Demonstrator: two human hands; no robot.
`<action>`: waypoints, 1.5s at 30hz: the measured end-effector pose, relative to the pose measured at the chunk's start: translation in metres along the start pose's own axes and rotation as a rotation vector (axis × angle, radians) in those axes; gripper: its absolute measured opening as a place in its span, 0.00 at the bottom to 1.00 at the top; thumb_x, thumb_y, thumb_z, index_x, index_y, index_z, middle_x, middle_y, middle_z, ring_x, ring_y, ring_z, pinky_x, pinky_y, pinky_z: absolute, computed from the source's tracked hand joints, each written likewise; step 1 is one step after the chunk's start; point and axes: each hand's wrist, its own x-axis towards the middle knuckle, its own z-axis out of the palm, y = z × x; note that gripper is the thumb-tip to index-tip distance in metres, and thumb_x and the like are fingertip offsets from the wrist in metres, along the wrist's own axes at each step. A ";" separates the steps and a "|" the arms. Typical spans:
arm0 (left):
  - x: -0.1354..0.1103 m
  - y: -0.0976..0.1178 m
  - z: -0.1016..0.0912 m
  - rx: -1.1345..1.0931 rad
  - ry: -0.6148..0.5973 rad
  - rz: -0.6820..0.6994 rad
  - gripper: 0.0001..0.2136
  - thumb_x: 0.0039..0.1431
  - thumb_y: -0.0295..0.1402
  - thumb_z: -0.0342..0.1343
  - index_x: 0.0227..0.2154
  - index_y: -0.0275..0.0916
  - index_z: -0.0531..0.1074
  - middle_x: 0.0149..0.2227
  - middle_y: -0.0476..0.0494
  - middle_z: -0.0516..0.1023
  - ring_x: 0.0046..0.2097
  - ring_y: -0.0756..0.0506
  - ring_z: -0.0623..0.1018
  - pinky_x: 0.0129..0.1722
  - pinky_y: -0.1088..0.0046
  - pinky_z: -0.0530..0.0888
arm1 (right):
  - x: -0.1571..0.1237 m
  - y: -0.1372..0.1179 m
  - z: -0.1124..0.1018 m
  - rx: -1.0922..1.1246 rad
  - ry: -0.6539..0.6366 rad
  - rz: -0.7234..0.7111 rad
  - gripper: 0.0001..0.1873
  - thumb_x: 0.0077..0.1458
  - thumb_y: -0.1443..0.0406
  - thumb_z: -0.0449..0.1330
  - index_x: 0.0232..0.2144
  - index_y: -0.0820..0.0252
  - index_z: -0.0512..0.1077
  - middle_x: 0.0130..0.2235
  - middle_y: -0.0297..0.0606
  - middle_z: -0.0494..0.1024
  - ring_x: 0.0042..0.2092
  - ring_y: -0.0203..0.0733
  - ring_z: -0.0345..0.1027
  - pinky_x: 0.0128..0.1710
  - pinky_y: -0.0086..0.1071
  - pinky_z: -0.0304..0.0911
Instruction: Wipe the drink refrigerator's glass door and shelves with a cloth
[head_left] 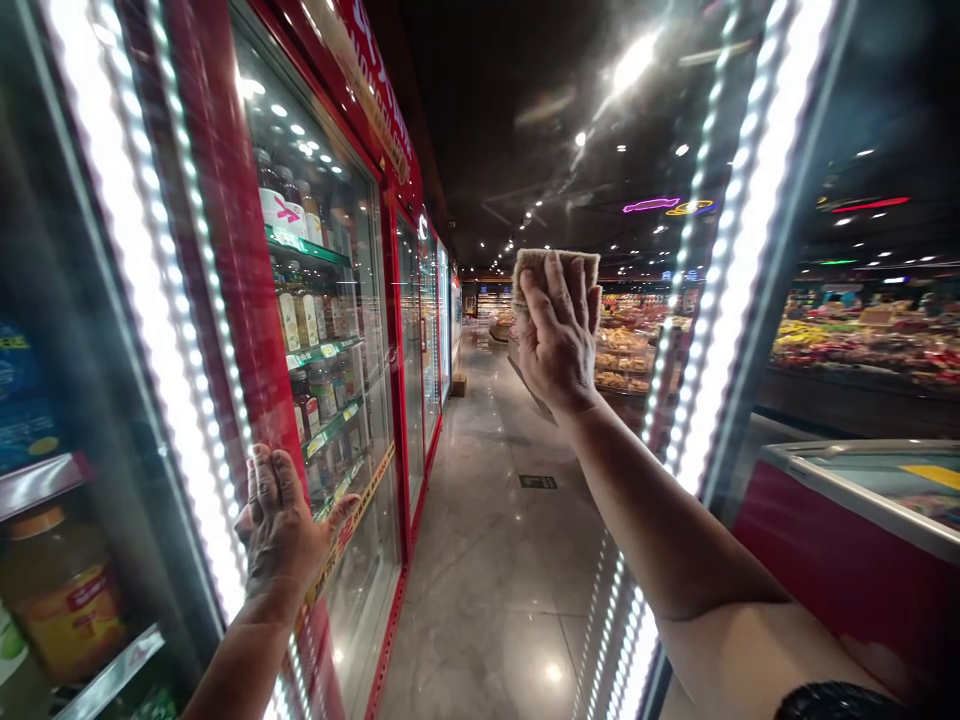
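Observation:
My right hand (559, 340) is raised at arm's length and presses a beige cloth (534, 263) flat against the pane of an open glass cooler door (739, 250). Its fingers lie spread over the cloth. My left hand (281, 530) rests low on the red frame (225, 300) of the cooler, beside a lit LED strip, fingers stretched upward and thumb out, holding nothing. Bottles of drinks (304, 320) stand on the shelves behind the neighbouring glass door.
An orange juice bottle (60, 590) sits on the open cooler's shelf at the left. A red chest freezer (862, 500) stands at the right. A tiled aisle (487, 560) runs ahead between the coolers and produce displays (862, 340).

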 end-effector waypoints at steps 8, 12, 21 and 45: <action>0.000 0.004 -0.002 0.013 -0.018 -0.001 0.62 0.51 0.58 0.64 0.74 0.30 0.32 0.75 0.19 0.38 0.76 0.27 0.43 0.69 0.37 0.53 | -0.002 -0.022 0.003 0.025 -0.108 -0.166 0.25 0.71 0.60 0.51 0.68 0.46 0.65 0.72 0.35 0.62 0.75 0.49 0.45 0.75 0.56 0.40; -0.002 0.005 0.002 0.021 0.008 0.007 0.64 0.49 0.53 0.69 0.73 0.31 0.30 0.74 0.18 0.41 0.76 0.28 0.46 0.70 0.40 0.53 | 0.014 -0.034 0.012 0.050 -0.035 -0.040 0.25 0.72 0.59 0.50 0.68 0.48 0.64 0.73 0.37 0.59 0.76 0.52 0.41 0.74 0.61 0.39; -0.002 -0.003 0.012 -0.031 0.034 0.031 0.65 0.49 0.55 0.68 0.74 0.31 0.30 0.75 0.18 0.33 0.76 0.27 0.37 0.72 0.39 0.43 | 0.003 -0.074 0.032 0.075 -0.077 -0.129 0.27 0.71 0.62 0.52 0.69 0.45 0.62 0.73 0.35 0.59 0.76 0.49 0.41 0.75 0.57 0.37; 0.013 -0.013 0.024 0.013 -0.039 0.111 0.61 0.47 0.60 0.67 0.73 0.28 0.42 0.74 0.14 0.38 0.75 0.24 0.35 0.69 0.30 0.45 | 0.022 -0.129 0.075 0.134 -0.061 -0.060 0.27 0.71 0.61 0.51 0.70 0.46 0.61 0.74 0.33 0.56 0.77 0.46 0.34 0.76 0.57 0.31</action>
